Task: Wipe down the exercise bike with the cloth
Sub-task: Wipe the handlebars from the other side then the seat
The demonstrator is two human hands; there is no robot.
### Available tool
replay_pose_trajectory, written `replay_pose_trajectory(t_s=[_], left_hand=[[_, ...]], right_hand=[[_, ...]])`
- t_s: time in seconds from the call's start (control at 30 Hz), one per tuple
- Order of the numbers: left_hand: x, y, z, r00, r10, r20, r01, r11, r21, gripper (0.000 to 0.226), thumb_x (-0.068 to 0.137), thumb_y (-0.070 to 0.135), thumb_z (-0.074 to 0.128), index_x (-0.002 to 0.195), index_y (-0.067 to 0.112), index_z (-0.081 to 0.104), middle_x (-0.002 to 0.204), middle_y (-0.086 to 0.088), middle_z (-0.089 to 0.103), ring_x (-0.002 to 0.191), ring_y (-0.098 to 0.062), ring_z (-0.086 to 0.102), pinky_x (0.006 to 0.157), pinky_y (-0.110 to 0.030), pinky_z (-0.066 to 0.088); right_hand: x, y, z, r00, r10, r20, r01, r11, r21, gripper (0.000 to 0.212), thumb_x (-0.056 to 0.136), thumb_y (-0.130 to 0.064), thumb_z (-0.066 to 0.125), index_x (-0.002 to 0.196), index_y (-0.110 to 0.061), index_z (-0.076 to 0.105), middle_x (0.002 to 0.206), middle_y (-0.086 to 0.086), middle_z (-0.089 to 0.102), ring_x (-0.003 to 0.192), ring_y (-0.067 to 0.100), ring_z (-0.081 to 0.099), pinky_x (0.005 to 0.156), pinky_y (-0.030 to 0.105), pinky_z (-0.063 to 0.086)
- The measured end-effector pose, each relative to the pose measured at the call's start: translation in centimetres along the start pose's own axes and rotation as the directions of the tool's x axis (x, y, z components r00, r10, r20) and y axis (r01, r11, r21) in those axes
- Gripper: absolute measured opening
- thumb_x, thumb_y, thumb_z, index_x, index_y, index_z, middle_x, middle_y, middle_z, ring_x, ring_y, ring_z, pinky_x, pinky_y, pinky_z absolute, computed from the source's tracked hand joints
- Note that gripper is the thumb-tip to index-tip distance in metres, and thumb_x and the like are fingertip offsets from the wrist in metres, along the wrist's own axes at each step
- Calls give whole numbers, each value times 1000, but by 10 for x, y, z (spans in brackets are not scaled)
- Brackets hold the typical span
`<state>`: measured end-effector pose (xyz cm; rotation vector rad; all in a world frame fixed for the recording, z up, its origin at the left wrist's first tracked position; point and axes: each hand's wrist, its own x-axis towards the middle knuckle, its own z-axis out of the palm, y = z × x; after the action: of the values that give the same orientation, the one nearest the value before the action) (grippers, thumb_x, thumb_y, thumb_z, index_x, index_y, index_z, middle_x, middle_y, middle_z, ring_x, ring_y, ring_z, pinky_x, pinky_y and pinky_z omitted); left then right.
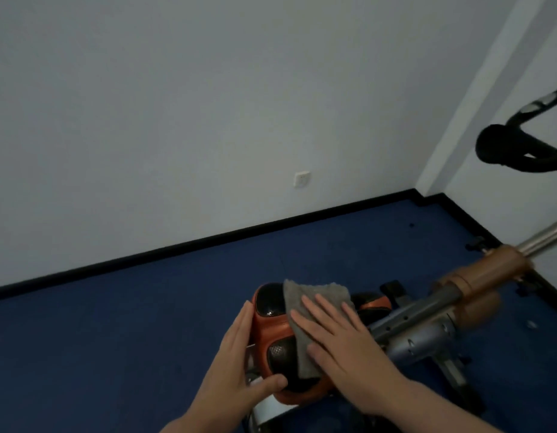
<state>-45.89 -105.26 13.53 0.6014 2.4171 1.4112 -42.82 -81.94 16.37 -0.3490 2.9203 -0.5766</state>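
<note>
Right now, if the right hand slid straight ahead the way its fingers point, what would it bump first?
Probably nothing solid. The right hand lies flat on the cloth on the seat, fingers pointing up-left. It would slide off the seat's far edge, over the floor toward the wall; depth is unclear.

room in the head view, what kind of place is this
Probably a small home or office workout room: an exercise bike stands on blue carpet, in a corner of bare white walls with a black skirting board and one wall socket.
</note>
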Motion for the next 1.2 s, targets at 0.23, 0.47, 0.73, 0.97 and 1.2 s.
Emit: replay_pose_trajectory(t_s=[0.23,0.47,0.73,0.97,1.2], left_hand=[[10,-11,-13,995,63,72,-68,995,77,117,60,75,75,143,59,-6,148,43,-6,138,19,-1,105,-5,16],[27,-13,-49,976,165,142,-172,984,38,62,85,60,60,139,44,35,141,31,37,133,4,36,103,-18,33],[81,-7,-44,995,85,51,-85,996,-14,34,100,29,44,134,26,46,128,12,52,118,0,49,100,-28,43],[120,13,-19,986,32,167,-31,999,-8,34,104,32,35,130,20,54,125,10,52,113,-3,46,96,-21,33],[124,20,-3,996,-85,23,81,985,151,39,102,38,32,91,20,65,83,4,63,76,-10,59,68,-35,50]], right_hand=[[74,-44,4,900,357,-252,-363,931,22,49,103,-43,21,149,-27,29,149,-10,40,137,9,32,120,35,9],[15,-29,25,981,100,-167,-111,992,-55,53,101,-48,12,153,-41,3,160,-21,2,146,0,-8,117,29,-10],[75,-66,21,736,623,-264,-650,759,-22,55,103,-47,14,155,-30,9,163,1,10,149,22,-2,120,46,-3],[21,-122,49,735,616,-284,-650,759,-38,59,97,-49,18,152,-29,28,159,9,24,147,28,18,119,50,13],[55,-100,33,505,815,-284,-821,555,134,59,102,-48,11,154,-28,-8,161,13,-11,147,27,-16,120,51,1]])
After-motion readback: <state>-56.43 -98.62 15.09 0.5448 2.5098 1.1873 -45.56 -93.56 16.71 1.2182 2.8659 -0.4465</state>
